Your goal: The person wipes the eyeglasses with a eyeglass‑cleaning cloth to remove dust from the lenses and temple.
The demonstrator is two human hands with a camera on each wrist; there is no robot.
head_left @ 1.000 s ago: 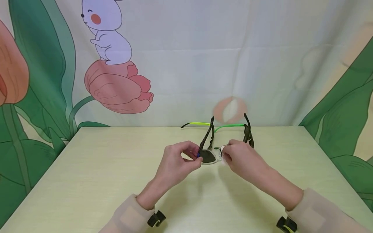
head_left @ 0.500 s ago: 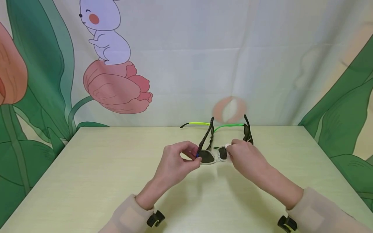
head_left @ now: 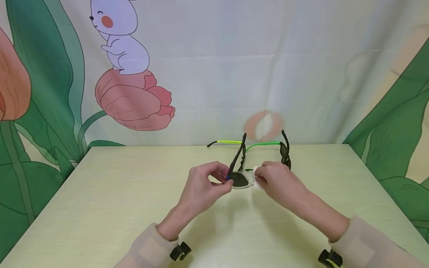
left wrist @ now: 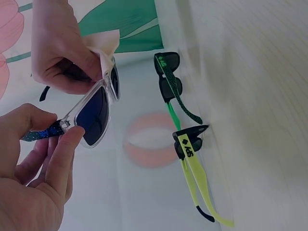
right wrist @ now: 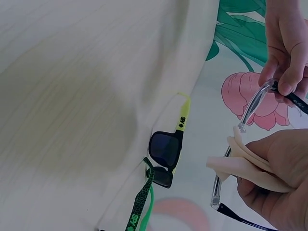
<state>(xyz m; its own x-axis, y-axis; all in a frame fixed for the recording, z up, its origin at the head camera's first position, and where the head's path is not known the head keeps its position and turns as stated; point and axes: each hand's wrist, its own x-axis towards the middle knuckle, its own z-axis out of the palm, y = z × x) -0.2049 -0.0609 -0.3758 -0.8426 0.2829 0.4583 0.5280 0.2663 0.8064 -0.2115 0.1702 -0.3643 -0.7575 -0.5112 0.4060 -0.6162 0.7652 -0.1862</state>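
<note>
We see a pair of sunglasses with a clear plastic frame and dark lenses [left wrist: 92,115], held up above the bench between two hands. The left hand [head_left: 205,188] pinches it near one hinge between thumb and fingers. The right hand [head_left: 281,182] pinches a soft, folded cream cloth [right wrist: 248,169] against the other lens, which the cloth and fingers hide from us in the head view. Beyond, near the back edge of the pale wood-grain bench [head_left: 110,197], we find black-framed sunglasses with yellow arms [left wrist: 187,147] beside black-framed sunglasses with green arms [left wrist: 169,79]. Behind them hangs a whitish curtain [head_left: 207,82] printed with tulips and green leaves.
</note>
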